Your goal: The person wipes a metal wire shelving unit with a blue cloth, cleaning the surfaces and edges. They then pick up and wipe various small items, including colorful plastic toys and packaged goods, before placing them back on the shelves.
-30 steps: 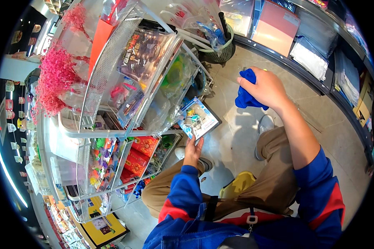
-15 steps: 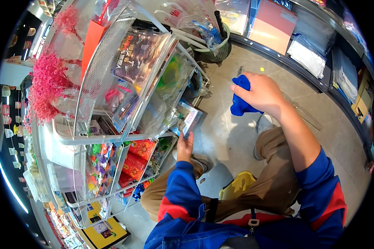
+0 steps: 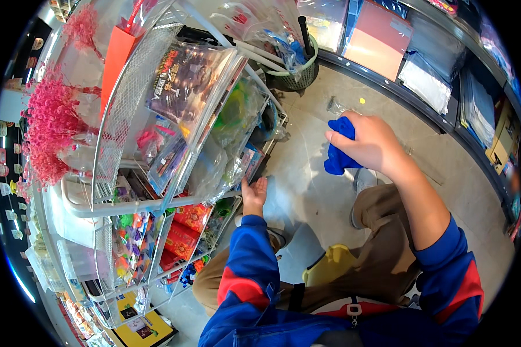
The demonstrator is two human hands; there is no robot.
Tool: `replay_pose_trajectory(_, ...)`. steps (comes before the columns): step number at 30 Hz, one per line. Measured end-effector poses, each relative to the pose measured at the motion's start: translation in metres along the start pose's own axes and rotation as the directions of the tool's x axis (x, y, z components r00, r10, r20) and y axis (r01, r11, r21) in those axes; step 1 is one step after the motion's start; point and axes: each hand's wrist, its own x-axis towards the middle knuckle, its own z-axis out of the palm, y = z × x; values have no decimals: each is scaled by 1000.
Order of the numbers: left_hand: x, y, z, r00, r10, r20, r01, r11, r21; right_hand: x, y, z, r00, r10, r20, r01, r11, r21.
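Note:
My right hand (image 3: 371,143) is closed around a crumpled blue cloth (image 3: 341,159), held above the floor in front of me. Part of the cloth is hidden inside the fist. My left hand (image 3: 255,195) is beside the white wire rack (image 3: 127,206), with palm turned up and fingers apart, holding nothing. Just beyond its fingertips, a small blue and white flat box (image 3: 251,161) sits on a rack shelf among clear plastic-wrapped goods (image 3: 234,115).
Magazines (image 3: 185,81) and red packets (image 3: 182,243) fill the rack, with pink dried flowers (image 3: 55,124) at far left. A green basket (image 3: 298,78) stands beyond. Dark shelving (image 3: 388,87) curves along the right. A yellow stool (image 3: 330,265) is between my legs.
The box that stuck out at my left hand now lies further in on the shelf, and that hand has come away from it. My right hand has lowered slightly with the blue cloth.

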Motion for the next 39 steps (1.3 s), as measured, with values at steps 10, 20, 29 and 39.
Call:
replay_pose_trajectory(10,70,38,-1,990,109,87,-92,979,-183,2,0,7,1000,-29,5,29,999,-30)
replay_pose_trajectory(20,90,54,-37,958,231,171,-256,956,143,0,-9,6,998,20,55,-18,999,-43)
replay_pose_trajectory(29,-50,-18,-17,480,-323,816,-760,-618,202,8,-31,40,982,-187,-36,187,982,-19)
replay_pose_trajectory(39,-464,211,-33,289,688,666,-479,-498,723,-17,-77,84,952,-298,64,303,949,-90)
